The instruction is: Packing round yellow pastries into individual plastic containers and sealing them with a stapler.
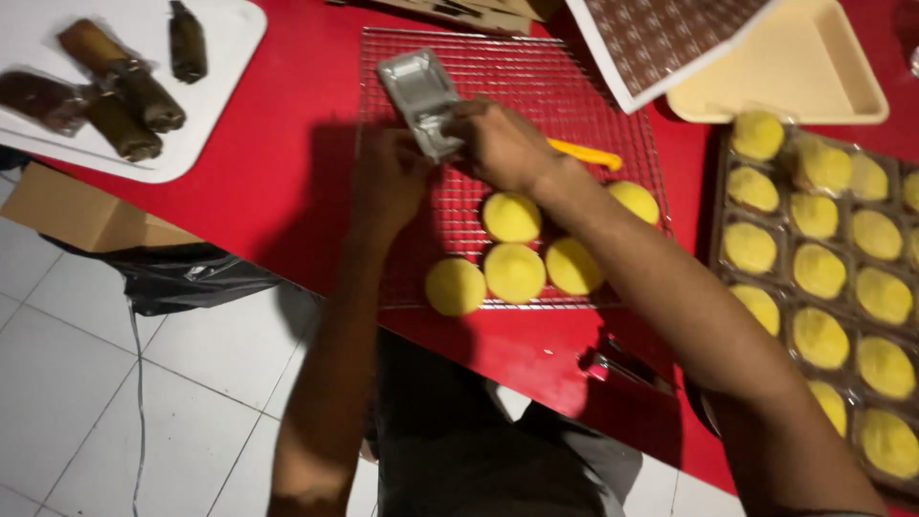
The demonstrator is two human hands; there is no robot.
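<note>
Seen from above, two bare hands meet over a wire cooling rack (584,86) on a red bench (287,172). The fingers of the right hand (503,144) are closed around the lower end of a small shiny metal mould (421,101), which sticks up and away from the knuckles, tilted. The left hand (388,182) sits just beside it, touching or nearly touching the same mould from below; its fingers are curled, but how tightly they grip cannot be told.

Just past the right hand's wrist, a thin yellow tool (586,154) lies on the rack. Nearer the person than the hands, five round yellow cakes (512,271) rest on the rack in a loose cluster, some touching.

Farther to the right of the hands, a dark baking tray (716,206) holds rows of the same yellow cakes in its cups. Beyond it lie a pale cream tray (814,67) and a brown patterned board (661,38). Well to the left of the hands, a white tray (225,57) carries several dark wrapped rolls (120,81). Under the bench edge, a white tiled floor (115,383) shows.
</note>
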